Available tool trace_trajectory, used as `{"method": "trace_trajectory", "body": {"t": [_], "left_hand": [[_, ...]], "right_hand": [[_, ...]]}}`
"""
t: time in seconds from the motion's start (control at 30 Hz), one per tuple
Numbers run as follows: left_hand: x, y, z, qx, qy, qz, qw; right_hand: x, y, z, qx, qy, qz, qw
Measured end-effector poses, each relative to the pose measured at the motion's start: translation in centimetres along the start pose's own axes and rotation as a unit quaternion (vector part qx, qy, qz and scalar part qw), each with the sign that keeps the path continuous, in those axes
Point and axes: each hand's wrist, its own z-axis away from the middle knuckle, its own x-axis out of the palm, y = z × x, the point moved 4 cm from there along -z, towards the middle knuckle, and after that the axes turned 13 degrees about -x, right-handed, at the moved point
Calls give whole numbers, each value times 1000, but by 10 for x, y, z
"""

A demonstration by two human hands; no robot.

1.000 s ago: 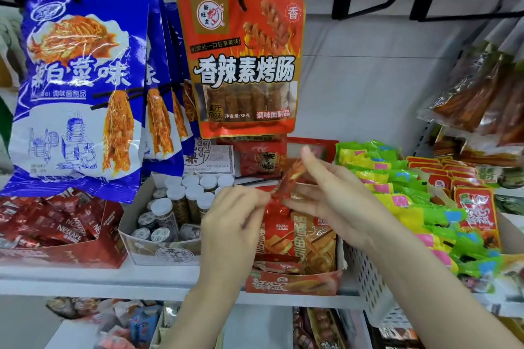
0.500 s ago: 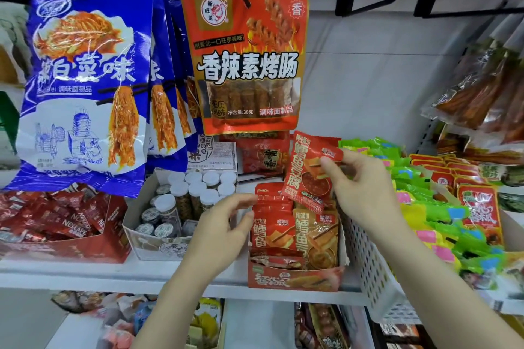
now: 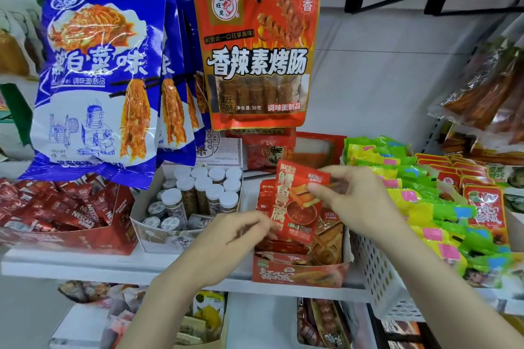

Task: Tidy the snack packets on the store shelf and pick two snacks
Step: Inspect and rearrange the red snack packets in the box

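- The right hand [image 3: 354, 201] pinched the upper right edge of a flat red foil snack packet [image 3: 297, 204] between thumb and fingertips. The packet stood upright, printed face toward the camera, directly above the open red cardboard display box [image 3: 300, 275] on the white store shelf [image 3: 85, 263].
- Judgement: the top-edge pinch left the lower end of the packet free, which would suit sliding it down into the row of like packets standing in the box.
- The left hand [image 3: 235, 238] sat at the left side of the box with its fingers curled at the lower left corner of the held packet. Whether those fingers gripped the packet, a packet behind it, or nothing could not be told, as the fingertips were blurred.
- Judgement: the left hand was probably placed to steady the stack or to guide the packet's lower edge into line.
- The held packet was glossy red with large pale lettering down its left side, a picture of orange-yellow strips above a bowl of red sauce, and a small label at its upper right corner beside the thumb. It appeared thin, flexible and slightly bowed.
- Behind and below it, further red and orange packets stood in the box, not all squared to each other.
- To the left of the box stood a pale cardboard tray of white-capped jars [image 3: 204, 195]. To the right stood a white perforated plastic basket [image 3: 377, 272] holding green and yellow packets [image 3: 425, 207].
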Motion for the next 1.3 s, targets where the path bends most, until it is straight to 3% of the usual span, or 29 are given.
{"method": "trace_trajectory", "body": {"t": [0.13, 0.37, 0.57, 0.7, 0.77, 1.03, 1.2, 1.3], "left_hand": [[6, -2, 7, 37, 16, -37, 998], [6, -4, 7, 44, 119, -1, 992], [17, -8, 7, 35, 57, -84, 994], [22, -3, 3, 64, 111, -129, 983], [24, 2, 1, 81, 132, -136, 979], [8, 14, 3, 119, 182, -104, 971], [17, 3, 2, 76, 143, -240, 957], [15, 5, 5, 73, 138, -185, 970]], "right_hand": [[17, 8, 12, -4, -92, 118, 989], [44, 16, 28, 32, -250, 91, 963], [45, 12, 27, 43, -295, 46, 953], [34, 6, 26, -9, -383, 100, 918], [36, 7, 28, 5, -412, 95, 906], [29, -4, 22, -19, -308, 39, 950], [36, 2, 28, 13, -321, 62, 945], [34, 2, 28, 37, -331, 30, 943]]}}
